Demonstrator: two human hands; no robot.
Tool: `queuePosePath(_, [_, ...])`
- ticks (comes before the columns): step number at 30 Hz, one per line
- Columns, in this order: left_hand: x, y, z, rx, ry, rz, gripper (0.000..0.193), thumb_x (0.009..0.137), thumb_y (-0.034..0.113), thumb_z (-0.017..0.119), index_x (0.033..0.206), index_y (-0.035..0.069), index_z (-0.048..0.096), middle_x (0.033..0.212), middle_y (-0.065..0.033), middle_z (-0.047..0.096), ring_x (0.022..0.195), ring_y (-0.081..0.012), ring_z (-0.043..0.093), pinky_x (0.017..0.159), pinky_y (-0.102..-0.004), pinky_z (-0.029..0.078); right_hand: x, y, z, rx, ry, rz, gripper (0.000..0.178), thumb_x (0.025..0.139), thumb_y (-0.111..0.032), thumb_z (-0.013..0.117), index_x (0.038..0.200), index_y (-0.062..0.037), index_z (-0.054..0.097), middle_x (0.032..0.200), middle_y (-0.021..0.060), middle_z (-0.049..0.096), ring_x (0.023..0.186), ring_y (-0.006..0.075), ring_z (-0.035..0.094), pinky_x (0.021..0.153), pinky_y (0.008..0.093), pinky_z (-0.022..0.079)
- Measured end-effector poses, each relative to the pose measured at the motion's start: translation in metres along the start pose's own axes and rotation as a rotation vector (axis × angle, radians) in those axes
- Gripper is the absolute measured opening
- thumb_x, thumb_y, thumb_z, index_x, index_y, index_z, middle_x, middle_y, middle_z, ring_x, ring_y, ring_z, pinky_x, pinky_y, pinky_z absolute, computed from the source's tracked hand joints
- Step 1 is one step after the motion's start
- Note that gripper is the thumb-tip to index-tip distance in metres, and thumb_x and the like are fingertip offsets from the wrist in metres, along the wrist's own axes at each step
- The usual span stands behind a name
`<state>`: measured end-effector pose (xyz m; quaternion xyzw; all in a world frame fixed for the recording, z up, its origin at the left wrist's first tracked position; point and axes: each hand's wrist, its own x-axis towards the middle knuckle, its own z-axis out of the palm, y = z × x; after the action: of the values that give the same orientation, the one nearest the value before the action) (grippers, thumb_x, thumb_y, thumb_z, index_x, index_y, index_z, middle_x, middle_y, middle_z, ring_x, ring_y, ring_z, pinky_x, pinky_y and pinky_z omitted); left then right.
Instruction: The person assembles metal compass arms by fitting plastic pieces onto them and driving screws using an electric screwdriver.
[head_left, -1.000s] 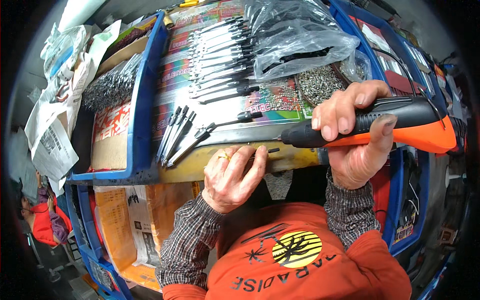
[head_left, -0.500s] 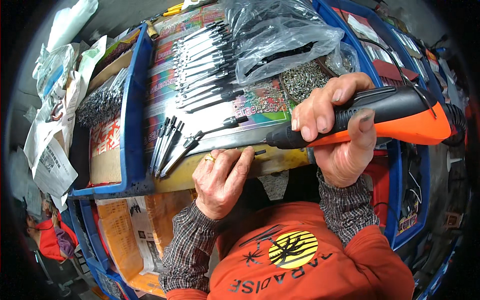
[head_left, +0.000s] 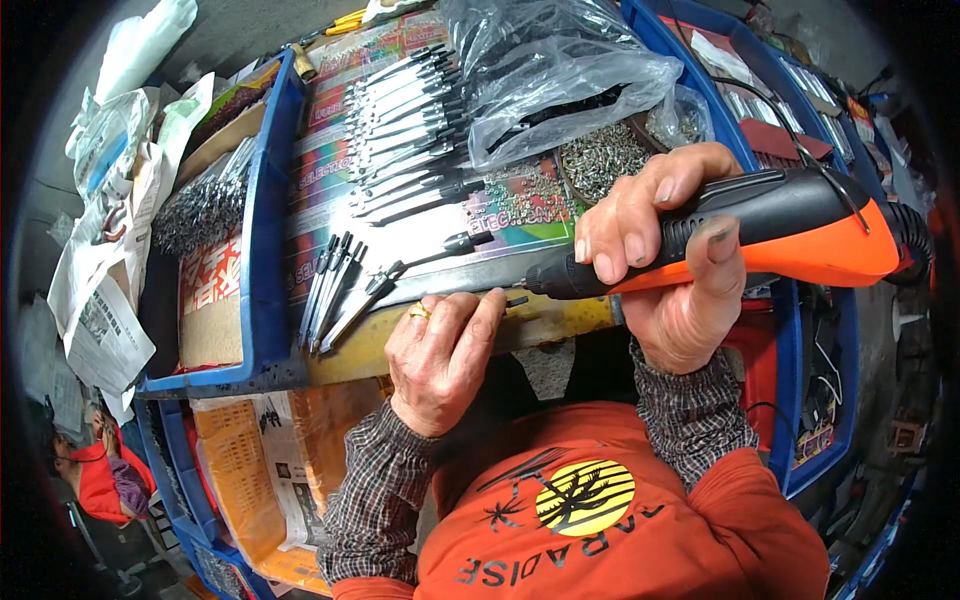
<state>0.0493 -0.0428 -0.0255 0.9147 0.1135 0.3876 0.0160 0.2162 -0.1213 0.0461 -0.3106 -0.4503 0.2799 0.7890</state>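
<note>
In my right hand (head_left: 672, 312) is an orange-and-black electric screwdriver (head_left: 800, 232), lying almost level with its nose pointing left. My left hand (head_left: 440, 350) pinches a small part at the bench's front edge; only a dark tip (head_left: 516, 302) sticks out past the fingers, and the rest is hidden. The screwdriver's bit reaches the left fingertips; whether it touches a screw is too small to tell. Several slim silver rods with black ends (head_left: 335, 280) lie left of that hand. Behind it, a long row of similar rods (head_left: 405, 140) lies across a colourful printed sheet (head_left: 318, 170).
A round container of tiny metal screws (head_left: 600, 160) and a clear plastic bag (head_left: 575, 95) sit behind the screwdriver. Blue trays (head_left: 262, 230) flank the bench, the left one with bundled thin rods (head_left: 205, 200). Below is an orange basket (head_left: 235, 480). Another person (head_left: 105, 475) is at far left.
My right hand and the screwdriver have shifted slightly left, bringing the bit up to the left fingertips. My left hand stays almost in place, still pinching.
</note>
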Motion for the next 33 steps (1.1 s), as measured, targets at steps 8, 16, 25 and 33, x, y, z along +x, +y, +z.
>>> queuePosePath(8, [-0.0017, -0.0003, 0.0000, -0.030, 0.012, -0.003, 0.032, 0.060, -0.001, 0.062, 0.092, 0.003, 0.062, 0.075, -0.0048, 0.055, 0.061, -0.0169, 0.052, 0.051, -0.0285, 0.041, -0.0006, -0.0012, 0.0016, 0.008, -0.001, -0.013, 0.038, 0.082, -0.041, 0.059, 0.090, -0.0082, 0.041, 0.064, 0.0027, 0.046, 0.054, 0.0146, 0.049, 0.058, 0.0324, 0.042])
queuePosePath(16, [0.0002, 0.0014, -0.0020, -0.067, 0.054, -0.026, 0.025, 0.064, -0.002, 0.068, 0.087, 0.004, 0.063, 0.073, -0.0059, 0.057, 0.060, -0.0188, 0.055, 0.050, -0.0286, 0.041, 0.0000, -0.0035, 0.0032, 0.014, -0.001, -0.012, 0.038, 0.081, -0.041, 0.060, 0.089, -0.0082, 0.042, 0.064, 0.0027, 0.046, 0.053, 0.0146, 0.049, 0.058, 0.0323, 0.042])
queuePosePath(25, [-0.0028, 0.0000, -0.0003, -0.071, 0.041, -0.028, 0.028, 0.064, -0.003, 0.067, 0.090, 0.004, 0.063, 0.072, -0.0054, 0.056, 0.060, -0.0183, 0.055, 0.050, -0.0286, 0.041, -0.0027, -0.0024, 0.0020, 0.021, -0.008, -0.003, 0.038, 0.082, -0.040, 0.060, 0.089, -0.0083, 0.042, 0.063, 0.0025, 0.045, 0.054, 0.0146, 0.049, 0.058, 0.0323, 0.042])
queuePosePath(33, [-0.0025, -0.0005, -0.0008, -0.046, 0.009, -0.011, 0.034, 0.060, -0.001, 0.062, 0.094, 0.003, 0.062, 0.074, -0.0038, 0.054, 0.061, -0.0169, 0.053, 0.052, -0.0283, 0.041, -0.0026, 0.0015, 0.0028, 0.123, 0.005, -0.030, 0.034, 0.080, -0.029, 0.063, 0.090, -0.0056, 0.040, 0.063, 0.0050, 0.047, 0.054, 0.0152, 0.050, 0.055, 0.0297, 0.043])
